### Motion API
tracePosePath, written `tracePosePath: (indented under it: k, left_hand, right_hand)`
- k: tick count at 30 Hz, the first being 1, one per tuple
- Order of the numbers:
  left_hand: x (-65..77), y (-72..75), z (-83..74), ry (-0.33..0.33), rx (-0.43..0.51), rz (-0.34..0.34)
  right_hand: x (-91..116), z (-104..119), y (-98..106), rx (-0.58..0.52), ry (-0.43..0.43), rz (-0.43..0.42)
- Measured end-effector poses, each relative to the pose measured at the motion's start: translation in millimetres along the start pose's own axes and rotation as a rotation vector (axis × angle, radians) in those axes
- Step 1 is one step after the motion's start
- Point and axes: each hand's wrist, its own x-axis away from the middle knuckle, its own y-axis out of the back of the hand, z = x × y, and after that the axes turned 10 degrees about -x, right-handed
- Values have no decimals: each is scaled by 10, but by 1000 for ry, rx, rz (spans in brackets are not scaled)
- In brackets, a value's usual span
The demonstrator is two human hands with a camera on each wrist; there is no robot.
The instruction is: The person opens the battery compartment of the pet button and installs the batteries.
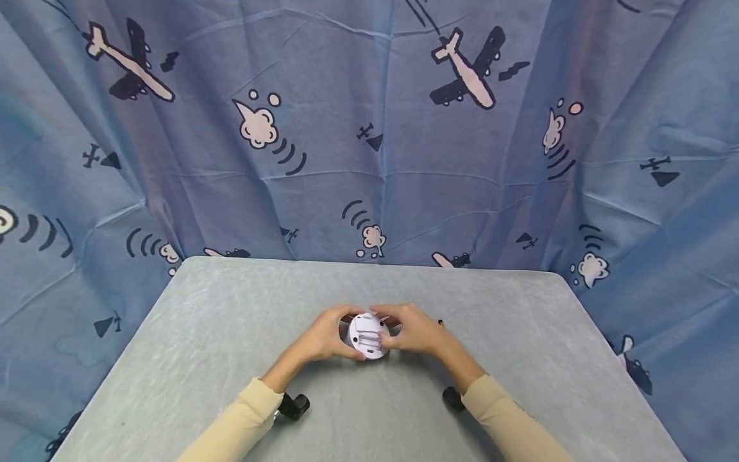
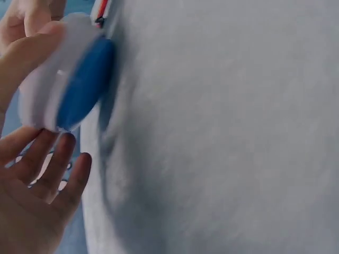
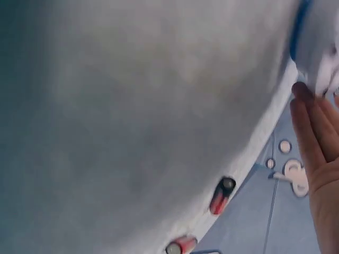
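A round white device is held up over the table between both hands. Its back, with a rectangular battery compartment, faces the head camera, while a blue face points down at the table. My left hand grips its left rim, thumb at the near edge and fingers at the far side. From the right, my right hand pinches it, with the thumb on the back by the compartment and the fingers at the far rim. In the right wrist view, the device is cut off by the frame edge above my right fingers.
Two red-and-black batteries, one and another, lie on the grey table near its far edge in the right wrist view. A thin red item shows past the device. A blue patterned curtain hangs behind the table.
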Motion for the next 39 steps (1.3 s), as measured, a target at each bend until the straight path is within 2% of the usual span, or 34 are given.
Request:
tracePosePath:
  k: [3, 9, 14, 21, 29, 39]
  left_hand:
    - [28, -16, 22, 31, 20, 4]
    - [45, 1, 45, 51, 19, -3]
    - [53, 10, 46, 51, 13, 4]
    - [68, 6, 27, 66, 1, 3]
    - [68, -2, 29, 70, 0, -5]
    - [69, -4, 41, 66, -17, -7]
  right_hand:
    - [2, -21, -18, 3, 9, 22]
    - [38, -52, -8, -107, -84, 12]
    - [47, -56, 13, -103, -60, 31]
    - [58, -95, 32, -143, 14, -36]
    - [94, -126, 74, -248, -24, -87]
    - [200, -151, 162, -216, -72, -85]
